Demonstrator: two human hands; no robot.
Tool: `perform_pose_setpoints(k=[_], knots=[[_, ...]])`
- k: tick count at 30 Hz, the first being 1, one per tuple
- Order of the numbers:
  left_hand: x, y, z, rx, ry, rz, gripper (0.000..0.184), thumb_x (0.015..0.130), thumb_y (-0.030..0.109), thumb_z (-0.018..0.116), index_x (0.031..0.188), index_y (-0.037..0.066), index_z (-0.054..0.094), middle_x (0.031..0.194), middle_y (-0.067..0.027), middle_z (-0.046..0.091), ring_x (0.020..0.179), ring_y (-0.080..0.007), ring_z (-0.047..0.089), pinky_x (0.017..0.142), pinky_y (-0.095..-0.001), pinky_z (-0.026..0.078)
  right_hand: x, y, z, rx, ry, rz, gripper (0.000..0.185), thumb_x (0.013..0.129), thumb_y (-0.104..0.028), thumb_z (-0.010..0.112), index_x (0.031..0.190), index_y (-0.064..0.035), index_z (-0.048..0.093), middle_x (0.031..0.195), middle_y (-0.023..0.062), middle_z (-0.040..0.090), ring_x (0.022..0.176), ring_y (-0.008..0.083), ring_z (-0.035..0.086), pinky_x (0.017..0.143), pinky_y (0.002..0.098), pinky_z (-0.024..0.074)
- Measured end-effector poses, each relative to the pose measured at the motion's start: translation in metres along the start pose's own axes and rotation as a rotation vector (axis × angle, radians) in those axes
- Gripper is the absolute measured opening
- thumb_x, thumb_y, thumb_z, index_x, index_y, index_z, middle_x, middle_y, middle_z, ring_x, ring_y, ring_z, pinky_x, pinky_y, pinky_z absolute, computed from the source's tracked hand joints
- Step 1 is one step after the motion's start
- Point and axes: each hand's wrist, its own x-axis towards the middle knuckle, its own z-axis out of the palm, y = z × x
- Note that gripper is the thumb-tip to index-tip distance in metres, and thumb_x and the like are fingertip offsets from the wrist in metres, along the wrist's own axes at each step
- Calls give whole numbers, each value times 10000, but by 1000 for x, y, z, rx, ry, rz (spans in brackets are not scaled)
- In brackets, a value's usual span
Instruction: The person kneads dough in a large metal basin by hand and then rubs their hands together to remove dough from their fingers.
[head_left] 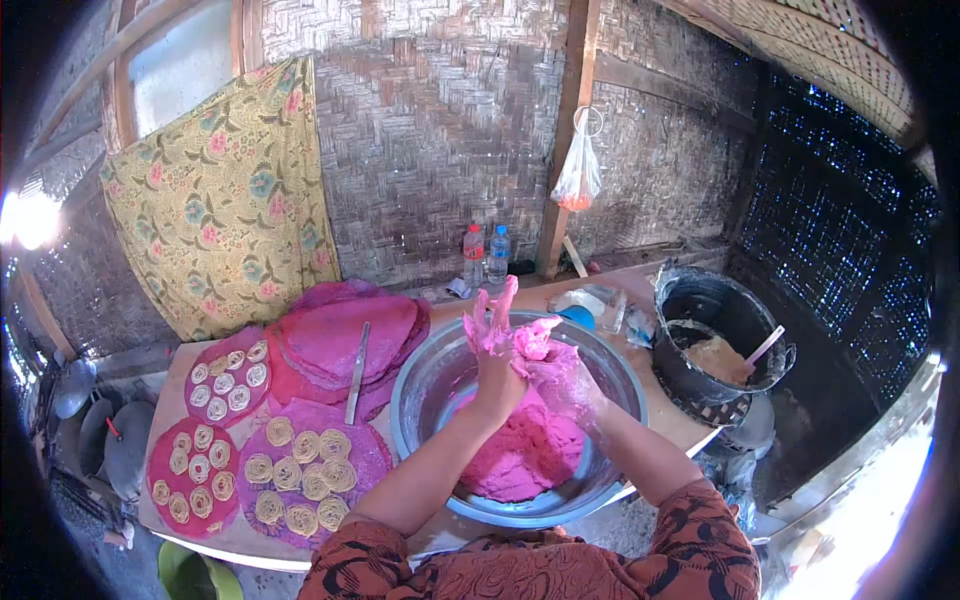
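Observation:
My left hand (491,330) is raised over a large metal basin (408,420), fingers spread upward and coated in pink dough. Beside it, almost touching, my right hand (562,380) is curled around a lump of pink dough (534,343). Pink smears and pale powder cover its back. Below both hands, a crumbly mass of bright pink dough (515,455) lies in the basin.
Left of the basin, coiled pale rosettes (325,478) rest on round pink cloths, near a metal ruler (357,375) and stacked pink cloths (345,335). A black bucket (690,360) stands right. Two bottles (498,255) stand by the woven wall.

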Motion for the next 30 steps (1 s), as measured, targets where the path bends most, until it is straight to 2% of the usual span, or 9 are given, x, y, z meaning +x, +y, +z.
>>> perform_pose_setpoints(k=[3,8,10,13,16,22,26,29,30], knots=[[2,7,1,39,2,-34,377,723,260,650,1094,324,628,1477,-21,174,1310,-435,150,1015,-623,109,0,3,0,131,25,-7,240,830,-118,606,1044,-11,589,972,47,608,885,113,546,781,264,431],[4,18,1,-64,-32,-24,457,738,238,607,1189,179,571,1446,-151,235,1330,-354,189,1066,-501,100,0,1,-2,383,87,9,206,867,-123,560,1046,-21,572,1003,51,602,911,139,562,812,276,436],[2,4,20,-26,-87,-9,571,729,185,622,1274,284,483,1494,-42,99,1303,-450,153,1017,-605,133,-1,-8,-1,434,85,-3,214,874,-131,553,1057,-19,567,1016,51,595,927,139,556,826,281,435],[-5,-1,25,-105,-156,9,619,748,176,603,1331,240,405,1492,-100,75,1308,-442,153,1027,-583,134,-1,-13,-6,368,91,-47,217,882,-137,545,1066,-23,563,1015,46,586,933,141,551,826,284,436],[-8,-2,24,-138,-189,98,524,776,192,599,1276,115,464,1432,-223,219,1352,-332,147,1069,-508,95,3,-10,-17,413,67,-76,218,891,-150,535,1069,-27,563,982,42,592,904,138,557,803,284,444],[-4,1,-1,-260,-187,120,443,853,172,542,1284,135,451,1476,-183,95,1339,-383,150,1073,-489,98,3,-25,-17,375,111,-61,212,889,-168,544,1035,-18,575,901,50,607,758,121,573,646,231,459],[-2,-20,-5,-308,-164,119,367,833,100,541,1199,117,537,1453,-133,227,1325,-301,238,1063,-437,167,10,-11,-34,177,205,-284,187,825,-85,593,986,9,606,892,43,622,801,105,575,681,227,464],[0,-40,-14,-1089,-150,-563,358,781,-7,542,1131,64,563,1211,-91,526,1237,-212,368,1019,-385,282,18,-23,-49,-152,326,-367,116,795,-37,574,864,-5,662,856,39,631,767,104,559,672,244,457],[-2,-62,-4,-911,13,-464,333,783,-23,523,1095,77,582,1263,-80,464,1196,-188,396,983,-347,310,21,-22,-47,-152,320,-357,116,795,-37,574,864,-5,662,856,39,631,767,104,559,672,244,457]])
